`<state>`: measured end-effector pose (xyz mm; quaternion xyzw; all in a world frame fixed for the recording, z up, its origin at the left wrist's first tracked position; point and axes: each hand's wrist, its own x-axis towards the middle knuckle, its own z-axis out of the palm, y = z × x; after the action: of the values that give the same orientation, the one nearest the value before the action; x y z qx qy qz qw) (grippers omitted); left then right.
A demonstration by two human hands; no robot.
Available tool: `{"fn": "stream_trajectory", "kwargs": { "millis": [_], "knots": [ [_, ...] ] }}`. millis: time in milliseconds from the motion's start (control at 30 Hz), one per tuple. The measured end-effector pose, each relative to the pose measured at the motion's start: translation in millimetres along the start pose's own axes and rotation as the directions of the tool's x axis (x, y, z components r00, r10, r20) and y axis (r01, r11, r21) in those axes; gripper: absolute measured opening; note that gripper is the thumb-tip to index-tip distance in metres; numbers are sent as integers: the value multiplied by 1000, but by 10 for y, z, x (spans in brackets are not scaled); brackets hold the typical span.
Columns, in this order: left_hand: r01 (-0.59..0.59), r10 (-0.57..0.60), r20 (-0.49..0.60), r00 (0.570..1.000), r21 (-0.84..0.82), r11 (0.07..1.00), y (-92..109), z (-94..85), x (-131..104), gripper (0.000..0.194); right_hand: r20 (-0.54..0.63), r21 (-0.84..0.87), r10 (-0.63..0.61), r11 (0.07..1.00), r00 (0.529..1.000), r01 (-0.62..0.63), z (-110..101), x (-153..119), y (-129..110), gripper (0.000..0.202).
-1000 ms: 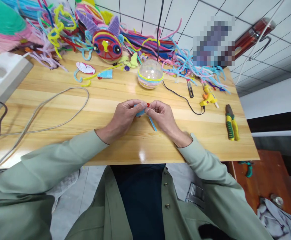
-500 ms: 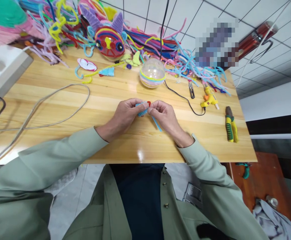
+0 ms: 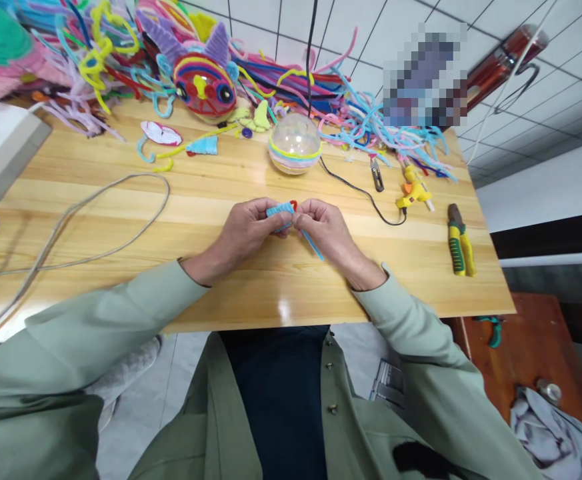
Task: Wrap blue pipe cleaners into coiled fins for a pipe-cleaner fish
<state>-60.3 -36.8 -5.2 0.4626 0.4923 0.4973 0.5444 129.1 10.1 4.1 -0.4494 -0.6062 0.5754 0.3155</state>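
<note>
My left hand (image 3: 255,223) is closed on a small piece of wound light-blue pipe cleaner (image 3: 279,210), which has a red loop (image 3: 294,205) at its right end. Against that end, my right hand (image 3: 321,227) pinches a blue pipe cleaner, whose loose tail (image 3: 313,245) hangs down below the fingers. Both hands meet above the front middle of the table, fingertips nearly touching. Beyond them stands a clear ball (image 3: 295,148) with yellow, pink and blue bands round it. A similar blue piece with a red end (image 3: 203,146) lies farther left.
A hot glue gun (image 3: 413,190), small snips (image 3: 377,175) and green-yellow pliers (image 3: 459,241) lie on the right. Along the back are heaped pipe cleaners (image 3: 371,123) and a decorated ball with ears (image 3: 205,90). A grey cable (image 3: 105,183) loops at left beside a white power strip (image 3: 5,150).
The blue piece has turned slightly in my left hand, so more of its wound side shows. The camera view has shifted a little; both hands stay together.
</note>
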Motion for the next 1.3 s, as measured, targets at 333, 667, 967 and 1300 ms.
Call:
{"fn": "stream_trajectory", "kwargs": {
  "millis": [333,667,967,1300],
  "knots": [
    [-447,436,140,889,476,758,-42,-40,-51,60,7,177,109,978,994,-109,-54,-1,-46,18],
    [-563,609,180,773,638,525,-188,-55,1,14,145,209,95,970,985,-125,-34,-39,-48,42],
    [-147,150,17,989,326,934,53,-5,-35,23,-76,111,-262,957,962,269,-108,-5,-31,51],
    [-33,15,93,996,198,980,46,16,-17,23,-95,-26,-299,954,949,298,-77,12,9,57]
  ]
}}
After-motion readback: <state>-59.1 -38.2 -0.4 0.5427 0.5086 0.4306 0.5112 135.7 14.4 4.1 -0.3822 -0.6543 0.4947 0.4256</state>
